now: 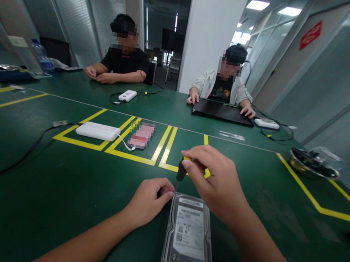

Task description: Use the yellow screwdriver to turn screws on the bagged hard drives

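Observation:
A silver hard drive (190, 237) with a white printed label lies flat on the green table, its long side running away from me. My right hand (213, 174) grips a screwdriver (181, 172) with a dark handle and a yellow top. The screwdriver stands nearly upright, and its thin shaft reaches down to the drive's far left corner. At that same corner rests my left hand (151, 201), fingers curled and thumb and index fingertips close together beside the tip. Whether those fingertips pinch the drive's edge, the shaft or a screw cannot be made out.
Beyond the drive, a white power bank (97, 131) is cabled to a phone (142, 135). A metal bowl (313, 165) of dark items stands right. Across the table sit two people; one holds a black panel (223, 111). A black cable (17, 162) runs along the left.

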Demonstrator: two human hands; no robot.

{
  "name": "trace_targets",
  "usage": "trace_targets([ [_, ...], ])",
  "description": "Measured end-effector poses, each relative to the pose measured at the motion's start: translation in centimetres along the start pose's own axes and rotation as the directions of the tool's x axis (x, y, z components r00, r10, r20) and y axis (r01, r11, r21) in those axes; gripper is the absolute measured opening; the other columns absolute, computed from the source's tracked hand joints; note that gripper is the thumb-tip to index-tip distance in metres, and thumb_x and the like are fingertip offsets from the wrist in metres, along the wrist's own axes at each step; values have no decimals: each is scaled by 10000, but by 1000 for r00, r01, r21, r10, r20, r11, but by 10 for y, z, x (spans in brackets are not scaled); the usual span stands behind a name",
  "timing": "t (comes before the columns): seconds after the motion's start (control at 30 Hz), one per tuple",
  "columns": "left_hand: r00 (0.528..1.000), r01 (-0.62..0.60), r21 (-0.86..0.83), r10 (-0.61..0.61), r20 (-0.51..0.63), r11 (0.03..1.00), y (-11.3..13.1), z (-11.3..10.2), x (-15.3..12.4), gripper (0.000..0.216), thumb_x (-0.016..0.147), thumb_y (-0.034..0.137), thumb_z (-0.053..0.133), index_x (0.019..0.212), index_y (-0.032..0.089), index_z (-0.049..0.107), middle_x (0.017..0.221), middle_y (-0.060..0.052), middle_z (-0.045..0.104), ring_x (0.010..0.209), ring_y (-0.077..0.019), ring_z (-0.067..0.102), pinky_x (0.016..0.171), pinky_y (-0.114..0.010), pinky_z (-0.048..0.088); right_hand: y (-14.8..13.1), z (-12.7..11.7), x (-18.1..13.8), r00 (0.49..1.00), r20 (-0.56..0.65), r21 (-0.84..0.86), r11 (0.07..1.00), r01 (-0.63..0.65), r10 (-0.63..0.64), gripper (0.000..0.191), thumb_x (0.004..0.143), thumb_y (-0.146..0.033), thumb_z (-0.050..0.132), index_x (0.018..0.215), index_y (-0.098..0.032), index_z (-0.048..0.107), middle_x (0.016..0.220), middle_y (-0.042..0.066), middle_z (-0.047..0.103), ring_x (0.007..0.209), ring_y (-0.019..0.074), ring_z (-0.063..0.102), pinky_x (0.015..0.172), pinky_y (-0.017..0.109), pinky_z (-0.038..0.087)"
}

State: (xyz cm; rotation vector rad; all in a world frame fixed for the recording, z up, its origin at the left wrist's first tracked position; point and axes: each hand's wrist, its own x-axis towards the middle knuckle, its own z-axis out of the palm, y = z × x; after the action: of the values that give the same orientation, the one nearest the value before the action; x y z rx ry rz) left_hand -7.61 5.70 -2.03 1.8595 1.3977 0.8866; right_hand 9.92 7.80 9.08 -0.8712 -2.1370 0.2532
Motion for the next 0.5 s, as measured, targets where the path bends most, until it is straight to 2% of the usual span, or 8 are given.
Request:
trace_targets([
  [0.13,1000,-4,-4,4,-3,1000,0,0,0,117,837,203,574,791,176,678,717,9,659,654,-150,565,612,-242,382,1,0,0,1000,-23,-2,1000,11,-11,138,912,-186,591,1010,-175,687,872,18,650,773,123,582,719,257,439],
  [0.4,1000,2,25,-2,6,1000,0,0,0,136,848,223,568,797,176,684,702,7,649,649,-153,562,599,-249,362,2,0,-1,1000,-23,-38,999,15,-16,91,906,-199,588,941,-179,669,865,28,634,779,135,570,696,263,428],
  [0.5,1000,0,28,0,4,1000,-1,0,1,131,849,225,574,796,178,684,697,11,645,648,-151,560,598,-248,360,4,-2,-2,998,-59,-88,996,-8,3,58,887,-201,604,888,-182,658,796,14,591,727,131,543,664,261,407],
])
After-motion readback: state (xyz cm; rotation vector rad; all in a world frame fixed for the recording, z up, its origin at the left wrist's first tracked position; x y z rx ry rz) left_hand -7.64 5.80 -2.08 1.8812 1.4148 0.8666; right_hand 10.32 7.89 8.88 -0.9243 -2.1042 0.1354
